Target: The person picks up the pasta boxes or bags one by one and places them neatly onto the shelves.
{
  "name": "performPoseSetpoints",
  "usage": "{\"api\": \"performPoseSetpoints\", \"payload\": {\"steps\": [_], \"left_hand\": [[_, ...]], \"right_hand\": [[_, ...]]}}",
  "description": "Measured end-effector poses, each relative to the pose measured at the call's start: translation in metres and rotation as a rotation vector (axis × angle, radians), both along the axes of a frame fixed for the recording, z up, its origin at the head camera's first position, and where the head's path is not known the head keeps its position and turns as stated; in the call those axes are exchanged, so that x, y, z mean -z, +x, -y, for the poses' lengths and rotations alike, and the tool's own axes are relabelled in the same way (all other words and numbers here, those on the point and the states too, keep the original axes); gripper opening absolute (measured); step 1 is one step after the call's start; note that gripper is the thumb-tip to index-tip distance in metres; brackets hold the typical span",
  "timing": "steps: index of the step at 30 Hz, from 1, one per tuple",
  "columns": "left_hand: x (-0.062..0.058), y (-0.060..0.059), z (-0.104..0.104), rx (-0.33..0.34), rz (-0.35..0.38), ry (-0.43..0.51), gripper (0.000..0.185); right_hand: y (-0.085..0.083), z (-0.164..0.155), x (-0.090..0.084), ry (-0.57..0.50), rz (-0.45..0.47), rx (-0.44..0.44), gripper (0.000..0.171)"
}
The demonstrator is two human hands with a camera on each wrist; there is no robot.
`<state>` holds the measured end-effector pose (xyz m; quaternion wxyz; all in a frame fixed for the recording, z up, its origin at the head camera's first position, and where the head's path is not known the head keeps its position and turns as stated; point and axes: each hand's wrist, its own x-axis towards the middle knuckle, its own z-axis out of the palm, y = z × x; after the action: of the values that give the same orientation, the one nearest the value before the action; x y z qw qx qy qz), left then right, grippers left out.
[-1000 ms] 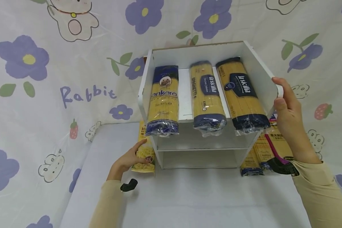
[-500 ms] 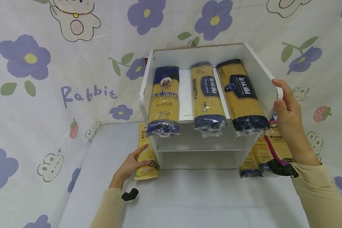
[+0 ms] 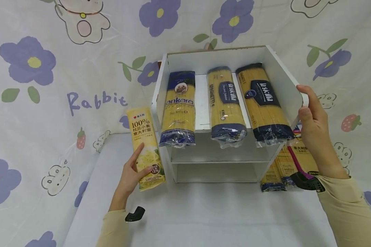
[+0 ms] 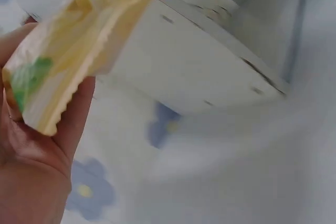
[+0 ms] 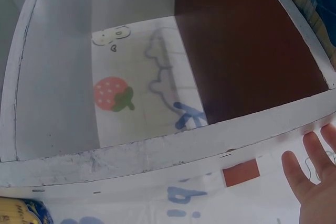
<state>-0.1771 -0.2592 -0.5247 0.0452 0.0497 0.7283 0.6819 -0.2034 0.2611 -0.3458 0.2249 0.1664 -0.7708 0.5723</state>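
My left hand (image 3: 128, 175) holds a yellow pasta packet (image 3: 143, 137), thumb across its lower front and fingers behind and along its left edge. The packet stands tilted, its top leaning to the left, just beside the left side of a white shelf unit (image 3: 284, 73); I cannot tell whether the two touch. Its front reads "100%" above Chinese characters, with pasta pictured lower down. My right hand (image 3: 316, 130) grips the front end of the unit's right side panel, thumb on the inner side and fingers curled over the outside. Three packets of spaghetti lie side by side on the sloping top level: a blue-ended "ankara" packet (image 3: 179, 109) on the left, a "la sicilia" packet (image 3: 225, 103) in the middle and a wider, darker-labelled "la sicilia" packet (image 3: 264, 96) on the right. The lower ends of all three poke out past the front edge. Two more levels sit below. Behind my right forearm, beside the unit, more yellow packets (image 3: 270, 176) lean in a group. Everything stands on a white table (image 3: 204, 212), in front of a pale backdrop (image 3: 96, 75) printed with purple flowers, strawberries, rabbits and the word "Rabbit".
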Motion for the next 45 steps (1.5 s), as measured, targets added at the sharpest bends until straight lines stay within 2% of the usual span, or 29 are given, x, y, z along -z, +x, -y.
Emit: {"api": "performPoseSetpoints", "payload": {"steps": [5, 8, 11, 14, 19, 22, 28, 33, 38, 42, 45], "left_hand": [[-0.055, 0.012, -0.003, -0.001, -0.15, 0.059, 0.09], [-0.083, 0.019, -0.005, -0.008, -0.26, 0.072, 0.092], [-0.104, 0.024, -0.007, -0.006, -0.364, 0.092, 0.095], [-0.119, 0.027, -0.008, 0.015, -0.477, 0.099, 0.097], [-0.131, 0.032, -0.011, 0.076, -0.648, 0.11, 0.098], [-0.136, 0.035, -0.014, 0.121, -0.708, 0.116, 0.095], [-0.147, 0.046, -0.021, 0.162, -0.724, 0.084, 0.085], [-0.158, 0.053, -0.025, 0.233, -0.727, -0.004, 0.077], [-0.164, 0.055, -0.032, 0.304, -0.735, -0.107, 0.083], [-0.167, 0.055, -0.038, 0.354, -0.783, -0.119, 0.084], [-0.168, 0.055, -0.043, 0.415, -0.785, -0.127, 0.08]], "right_hand": [[0.0, 0.0, -0.001, 0.003, 0.006, 0.005, 0.046], [0.0, 0.002, -0.003, 0.001, 0.014, 0.013, 0.046], [0.001, 0.003, -0.004, 0.002, 0.014, 0.018, 0.045], [0.0, 0.004, -0.004, 0.004, 0.005, 0.001, 0.046], [0.0, 0.005, -0.004, 0.008, 0.013, 0.004, 0.047], [0.002, 0.005, -0.005, 0.012, 0.018, 0.014, 0.046], [0.002, 0.006, -0.006, 0.0, 0.013, 0.007, 0.047], [0.002, 0.004, -0.003, -0.014, 0.015, 0.026, 0.049], [0.002, 0.003, -0.003, -0.011, 0.005, 0.012, 0.047], [0.001, 0.003, -0.002, -0.02, 0.004, -0.001, 0.047], [0.002, 0.004, -0.002, -0.044, 0.011, 0.022, 0.05]]}}
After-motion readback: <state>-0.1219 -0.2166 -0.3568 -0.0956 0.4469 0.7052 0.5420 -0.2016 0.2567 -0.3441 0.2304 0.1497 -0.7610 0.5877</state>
